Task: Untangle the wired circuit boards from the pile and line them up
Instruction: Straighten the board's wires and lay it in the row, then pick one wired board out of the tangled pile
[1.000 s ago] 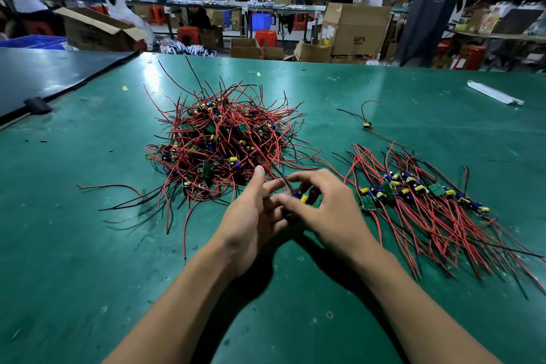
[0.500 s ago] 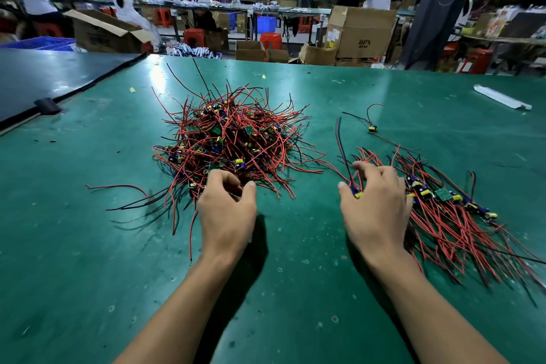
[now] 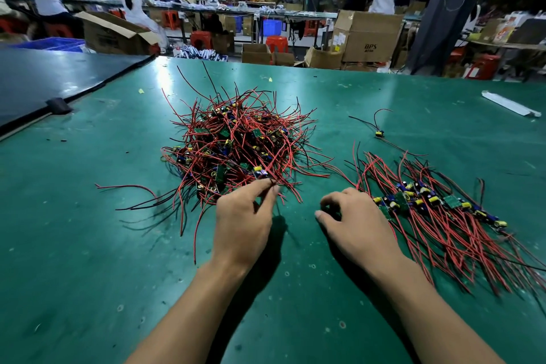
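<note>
Left hand (image 3: 242, 216), head view: it is reaching forward to the near edge of the tangled pile (image 3: 236, 142), and its thumb and forefinger are closing in a pinch on red wires there, while the other fingers are curling loosely beneath. Right hand (image 3: 354, 221): it is lying palm-down just right of the left hand and apart from it. Its fingers are curling inward toward the thumb, and whether they are enclosing anything cannot be told. Its far side is touching the left end of the row of boards (image 3: 437, 210).

The pile, a mound of small green boards with red and black leads, is sitting at the centre of the green table (image 3: 88, 245). The row is running diagonally to the right, with its leads fanning toward the near right. A single board (image 3: 379, 133) with its leads is lying alone beyond the row. A white strip (image 3: 511, 103) is lying at the far right, and a dark mat (image 3: 44, 77) is adjoining the table on the left. Past the far edge a cardboard box (image 3: 366, 35) is standing, and people (image 3: 133, 0) are working at benches.
</note>
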A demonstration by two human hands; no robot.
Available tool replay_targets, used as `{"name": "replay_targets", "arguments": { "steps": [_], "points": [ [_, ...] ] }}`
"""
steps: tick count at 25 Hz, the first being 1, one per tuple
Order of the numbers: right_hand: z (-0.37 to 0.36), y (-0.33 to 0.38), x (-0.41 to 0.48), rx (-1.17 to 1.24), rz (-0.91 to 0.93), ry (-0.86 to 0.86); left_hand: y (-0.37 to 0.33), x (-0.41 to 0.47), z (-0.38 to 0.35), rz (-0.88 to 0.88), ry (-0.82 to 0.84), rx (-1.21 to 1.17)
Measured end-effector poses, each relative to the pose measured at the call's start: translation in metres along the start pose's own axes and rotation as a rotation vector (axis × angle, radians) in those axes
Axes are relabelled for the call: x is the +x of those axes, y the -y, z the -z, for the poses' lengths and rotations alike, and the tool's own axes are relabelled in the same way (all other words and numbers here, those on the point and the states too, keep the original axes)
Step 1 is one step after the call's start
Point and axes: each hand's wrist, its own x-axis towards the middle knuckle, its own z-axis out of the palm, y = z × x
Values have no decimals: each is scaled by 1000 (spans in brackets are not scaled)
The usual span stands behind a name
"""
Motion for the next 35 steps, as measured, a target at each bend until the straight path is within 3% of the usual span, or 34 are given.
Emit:
{"name": "replay_targets", "arguments": {
  "steps": [3, 7, 10, 15, 21, 25, 31, 35],
  "points": [
    [-1, 10, -3, 128, 102, 16, -9, -10, -8, -214, 107, 71],
    [-1, 17, -5, 409, 288, -10, -14, -16, -13, -289, 189, 73],
    [-6, 18, -6, 586, 215, 3, -12, -17, -13, -205, 197, 40],
    [2, 18, -1, 996, -47, 75, 1, -12, -14, 124, 213, 181],
    [11, 22, 0, 1326, -124, 192, 3, -8, -13, 144, 225, 128],
    [13, 19, 1, 1377, -130, 234, 2, -10, -10, 34, 208, 95],
    [9, 15, 2, 1260, -91, 204, 0, -7, -10, -8, 109, 76],
    [7, 13, 0, 1178, -33, 227, -2, -4, -7, 29, -58, -20]
  ]
}}
